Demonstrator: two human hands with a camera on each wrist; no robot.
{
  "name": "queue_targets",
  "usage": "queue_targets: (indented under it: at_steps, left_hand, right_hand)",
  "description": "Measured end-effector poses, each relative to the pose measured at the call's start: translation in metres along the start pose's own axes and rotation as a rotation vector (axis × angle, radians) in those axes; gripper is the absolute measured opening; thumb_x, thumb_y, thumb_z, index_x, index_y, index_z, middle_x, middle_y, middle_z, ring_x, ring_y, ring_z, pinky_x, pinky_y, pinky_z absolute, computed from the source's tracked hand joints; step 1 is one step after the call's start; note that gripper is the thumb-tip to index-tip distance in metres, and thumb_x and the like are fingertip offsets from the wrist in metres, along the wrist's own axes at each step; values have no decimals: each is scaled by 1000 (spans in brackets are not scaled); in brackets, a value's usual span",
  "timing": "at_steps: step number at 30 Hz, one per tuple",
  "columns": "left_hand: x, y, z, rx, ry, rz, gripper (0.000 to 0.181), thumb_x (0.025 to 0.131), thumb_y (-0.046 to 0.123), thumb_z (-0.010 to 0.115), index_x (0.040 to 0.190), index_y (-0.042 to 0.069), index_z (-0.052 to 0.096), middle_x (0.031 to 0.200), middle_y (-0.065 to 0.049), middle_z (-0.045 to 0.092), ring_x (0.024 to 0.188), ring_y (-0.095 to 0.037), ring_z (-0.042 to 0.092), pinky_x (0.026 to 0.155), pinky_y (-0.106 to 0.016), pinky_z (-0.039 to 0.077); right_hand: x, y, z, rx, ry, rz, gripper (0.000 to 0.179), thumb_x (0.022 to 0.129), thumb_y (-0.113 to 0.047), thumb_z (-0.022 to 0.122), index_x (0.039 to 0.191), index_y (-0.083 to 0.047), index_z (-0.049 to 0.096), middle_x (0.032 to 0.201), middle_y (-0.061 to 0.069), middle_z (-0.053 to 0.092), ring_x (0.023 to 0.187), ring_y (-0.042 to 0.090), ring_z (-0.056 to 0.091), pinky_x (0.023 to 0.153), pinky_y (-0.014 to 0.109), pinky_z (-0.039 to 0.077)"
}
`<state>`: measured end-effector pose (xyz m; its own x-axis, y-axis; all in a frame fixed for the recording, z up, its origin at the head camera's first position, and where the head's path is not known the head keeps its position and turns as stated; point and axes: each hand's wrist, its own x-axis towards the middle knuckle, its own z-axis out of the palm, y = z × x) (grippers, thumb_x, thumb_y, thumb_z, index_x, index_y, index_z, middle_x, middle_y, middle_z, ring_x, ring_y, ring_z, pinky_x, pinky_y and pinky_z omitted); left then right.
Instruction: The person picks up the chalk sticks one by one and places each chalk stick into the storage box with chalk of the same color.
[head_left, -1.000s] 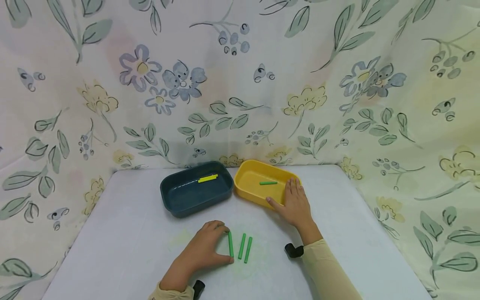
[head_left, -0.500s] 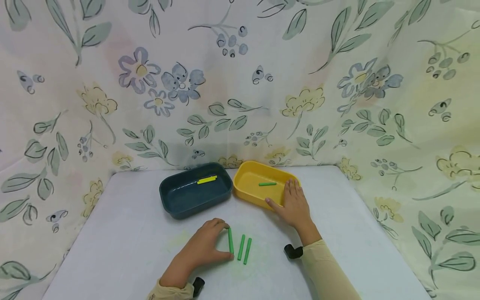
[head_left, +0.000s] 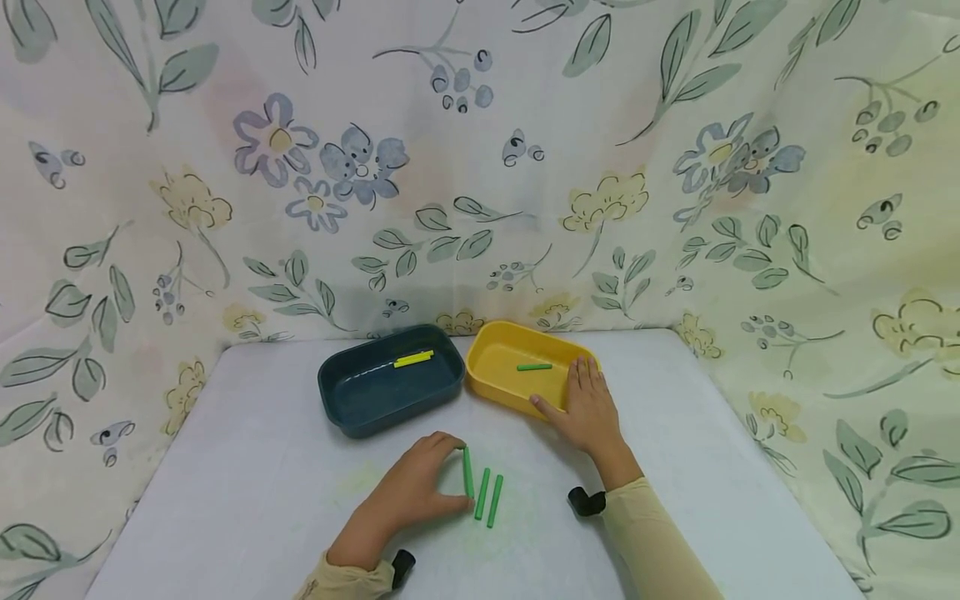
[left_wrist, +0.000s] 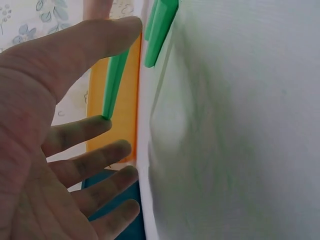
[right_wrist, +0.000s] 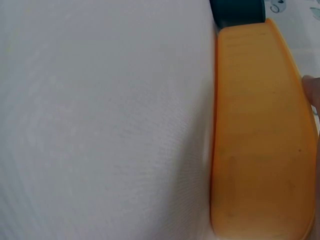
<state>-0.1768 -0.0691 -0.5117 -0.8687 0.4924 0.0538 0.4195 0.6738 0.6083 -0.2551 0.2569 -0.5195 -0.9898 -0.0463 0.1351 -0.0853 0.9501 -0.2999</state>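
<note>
My left hand (head_left: 411,490) pinches a green chalk stick (head_left: 468,473) by its two ends, between thumb and index finger. In the left wrist view the held chalk (left_wrist: 116,82) spans thumb to fingertip, and the other fingers extend apart from it. Just right of it, two more green chalk sticks (head_left: 482,494) lie side by side on the white cloth. My right hand (head_left: 591,408) rests with straight fingers over the right end of the yellow tray (head_left: 501,396), thumb at the near rim. One green chalk stick (head_left: 534,367) lies inside that tray.
A dark teal tray (head_left: 360,408) stands left of the yellow one, their ends close together, with yellow chalk sticks (head_left: 414,359) in it. Faint green and yellow smudges mark the cloth. A floral curtain (head_left: 450,167) rises behind the table's far edge.
My left hand has moved slightly away from me and to the right with the green chalk pinched in it. My right hand stays on the yellow tray.
</note>
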Motion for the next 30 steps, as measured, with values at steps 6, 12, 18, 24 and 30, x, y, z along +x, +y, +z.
queue_targets:
  at_steps: [6, 12, 18, 24, 30]
  left_hand:
    - [6, 2, -1, 7, 26, 23, 74, 80, 47, 93, 139, 14, 63, 138, -1, 65, 133, -23, 60, 114, -50, 51]
    - [9, 3, -2, -12, 84, 51, 75, 80, 43, 93, 142, 13, 62, 140, -1, 64, 132, -21, 61, 113, -48, 52]
    - [11, 5, -2, -66, 164, 58, 79, 81, 43, 93, 147, 14, 59, 144, 2, 61, 133, -22, 62, 112, -45, 53]
    - [14, 5, -1, -79, 170, 49, 81, 82, 44, 93, 148, 14, 58, 143, 1, 61, 128, -22, 64, 109, -45, 55]
    - [19, 3, -1, -79, 166, 41, 82, 82, 46, 92, 149, 14, 57, 147, 1, 60, 129, -23, 64, 110, -46, 55]
  right_hand:
    - [1, 2, 1, -13, 2, -2, 123, 94, -87, 40, 164, 11, 17, 175, 28, 14, 166, 42, 5, 135, 57, 11]
    - [1, 1, 1, 3, 14, -4, 122, 94, -86, 42, 164, 11, 19, 175, 28, 15, 166, 43, 6, 134, 58, 12]
    - [0, 0, 0, 6, 3, 1, 123, 94, -87, 40, 165, 11, 17, 176, 27, 14, 166, 42, 6, 134, 58, 12]
    - [0, 1, 0, 6, 0, -3, 124, 94, -88, 40, 165, 11, 17, 175, 27, 13, 166, 43, 5, 134, 58, 12]
    - [1, 2, 1, 3, -6, 1, 123, 94, -88, 39, 165, 11, 16, 176, 28, 12, 166, 43, 4, 134, 58, 11]
